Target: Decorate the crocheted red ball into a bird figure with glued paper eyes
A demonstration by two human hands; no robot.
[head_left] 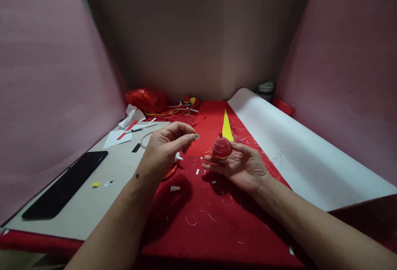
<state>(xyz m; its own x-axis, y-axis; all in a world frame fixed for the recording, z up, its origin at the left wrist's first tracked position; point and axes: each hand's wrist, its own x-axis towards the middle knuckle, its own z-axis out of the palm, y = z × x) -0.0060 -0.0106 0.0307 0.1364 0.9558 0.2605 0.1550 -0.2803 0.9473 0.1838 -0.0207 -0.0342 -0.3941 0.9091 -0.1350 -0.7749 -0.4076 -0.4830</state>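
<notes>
My left hand (169,148) pinches a small white disc with a dark dot, like a paper eye (197,136), between thumb and forefinger. To its right, my right hand (243,164) holds a red ribbed dome-shaped craft piece (222,147) upright on its fingers. A little red tuft stands on top of the dome, and a trace of yellow shows at its lower edge. The eye and the dome are apart. Below my left hand, partly hidden by it, are a white nozzle tip (178,158) and orange-red scissor-like handles (171,172). A white cap-like piece (175,188) lies nearby.
A grey board (77,220) at left carries a black phone (65,187), a yellow bit (96,185), another paper eye (108,183) and a white pen (141,127). Red corrugated paper (211,117), a red bag (147,99) and a white roll (297,154) lie beyond. Scraps litter the red cloth (217,237).
</notes>
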